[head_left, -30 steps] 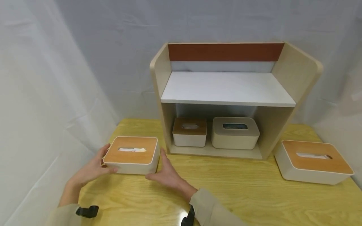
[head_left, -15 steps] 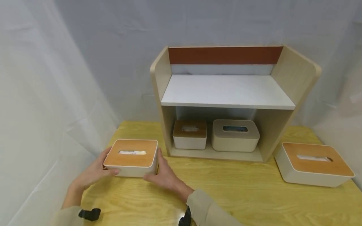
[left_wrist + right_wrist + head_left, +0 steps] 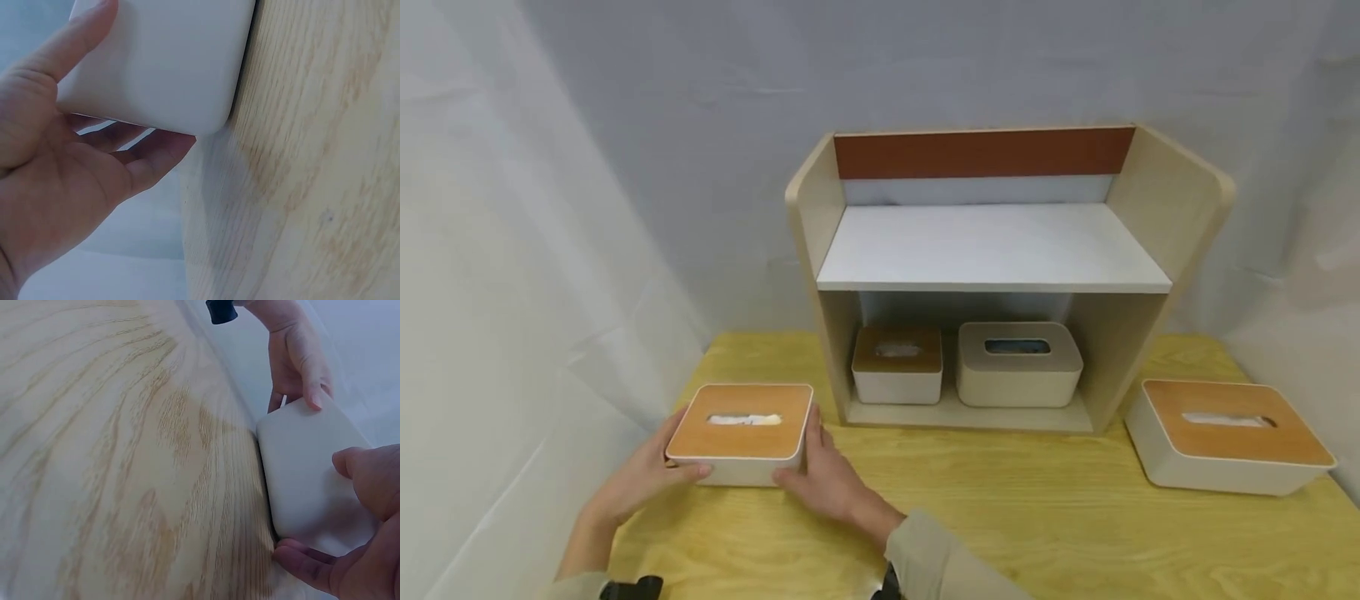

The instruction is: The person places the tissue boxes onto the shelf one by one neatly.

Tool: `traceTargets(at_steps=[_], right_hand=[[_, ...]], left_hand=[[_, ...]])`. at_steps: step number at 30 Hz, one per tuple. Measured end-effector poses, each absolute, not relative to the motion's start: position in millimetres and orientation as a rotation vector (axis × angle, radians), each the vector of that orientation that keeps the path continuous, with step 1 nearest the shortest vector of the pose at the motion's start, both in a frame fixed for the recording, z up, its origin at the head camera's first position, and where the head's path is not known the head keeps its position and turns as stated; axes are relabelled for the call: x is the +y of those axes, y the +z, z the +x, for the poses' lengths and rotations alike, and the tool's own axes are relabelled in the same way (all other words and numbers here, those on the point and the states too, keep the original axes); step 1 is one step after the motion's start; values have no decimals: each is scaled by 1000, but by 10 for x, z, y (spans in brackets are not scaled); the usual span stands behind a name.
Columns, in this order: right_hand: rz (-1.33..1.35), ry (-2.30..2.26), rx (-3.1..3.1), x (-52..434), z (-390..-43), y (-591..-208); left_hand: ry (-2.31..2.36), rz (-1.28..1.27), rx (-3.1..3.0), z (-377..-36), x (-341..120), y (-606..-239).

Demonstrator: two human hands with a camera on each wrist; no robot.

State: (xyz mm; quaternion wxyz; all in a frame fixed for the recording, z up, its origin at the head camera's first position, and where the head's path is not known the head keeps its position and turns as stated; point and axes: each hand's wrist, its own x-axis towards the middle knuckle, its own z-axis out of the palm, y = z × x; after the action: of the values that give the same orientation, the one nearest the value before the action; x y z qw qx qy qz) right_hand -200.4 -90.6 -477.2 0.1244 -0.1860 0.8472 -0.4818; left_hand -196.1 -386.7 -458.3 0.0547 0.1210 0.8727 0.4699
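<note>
Left hand and right hand hold the orange-topped tissue box between them — each thumb on the near face, fingers round the side. The box is upright within the grip, at the table; whether its whole base touches cannot be told. Beyond and right of the grip stands a shelf unit, its lower compartment holding a brown-topped box and a beige box. Well right of the grip — a second orange-topped box.
</note>
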Motion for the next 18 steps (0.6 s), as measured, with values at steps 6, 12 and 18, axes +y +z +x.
traceTargets(at_steps=[6, 12, 18], right_hand=[[-532, -1335, 2521, -920, -1916, -4722], [-511, -1320, 2574, -879, -1850, -4676], [-558, -1349, 2560, -757, -1823, -4593]], left_hand=[[1512, 377, 2592, -1872, -3852, -4581], [1549, 373, 2594, -1803, -3787, -4508], [1511, 406, 2671, -1767, -3703, -4390]])
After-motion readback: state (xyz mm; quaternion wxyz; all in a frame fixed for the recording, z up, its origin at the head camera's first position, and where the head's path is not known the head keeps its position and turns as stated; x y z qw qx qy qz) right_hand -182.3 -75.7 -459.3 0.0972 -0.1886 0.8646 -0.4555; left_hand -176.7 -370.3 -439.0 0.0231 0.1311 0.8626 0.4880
